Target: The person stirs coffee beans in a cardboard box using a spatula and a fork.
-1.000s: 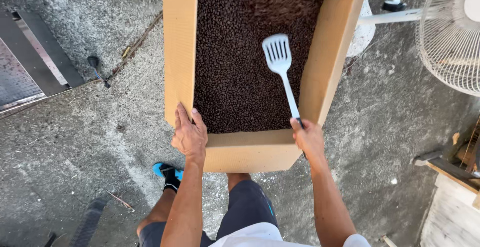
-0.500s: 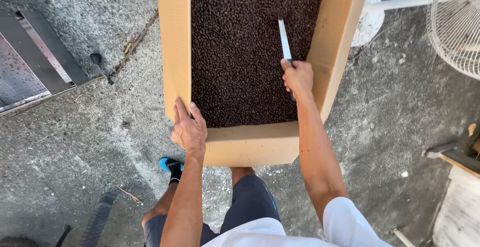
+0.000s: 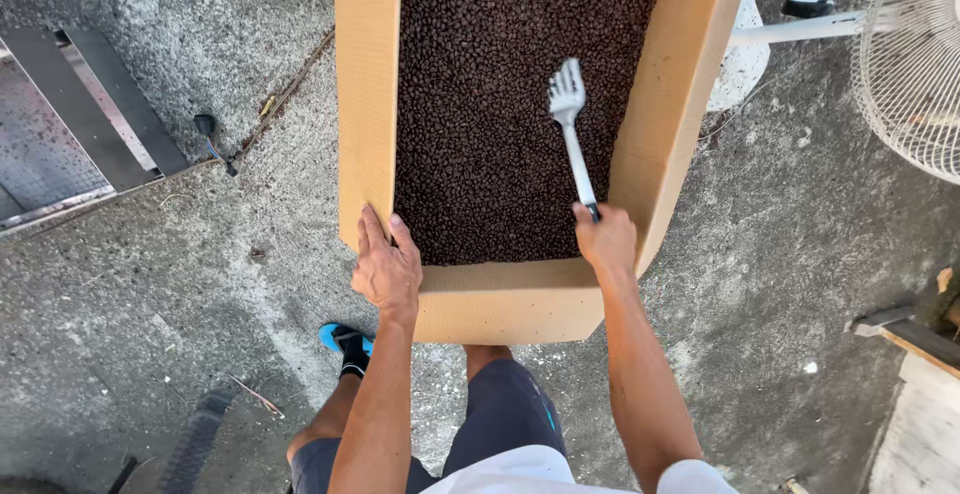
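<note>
A long wooden tray (image 3: 366,104) holds a bed of dark brown coffee beans (image 3: 490,104). My left hand (image 3: 385,269) grips the tray's near left corner, fingers over the rim. My right hand (image 3: 603,239) is closed on the handle of a white slotted spatula (image 3: 570,119), near the tray's right wall. The spatula's head lies turned partly on edge over the beans, pointing away from me.
The tray stands on rough concrete ground. A white standing fan (image 3: 915,59) with its pole is at the upper right. A metal ramp or plate (image 3: 70,144) lies at the left. Wooden pieces (image 3: 915,329) sit at the right edge. My blue shoe (image 3: 340,339) is below the tray.
My right hand pushed the spatula forward through the beans, then drew back toward the near end. The spatula head has turned from edge-on to partly flat. My left hand kept its grip.
</note>
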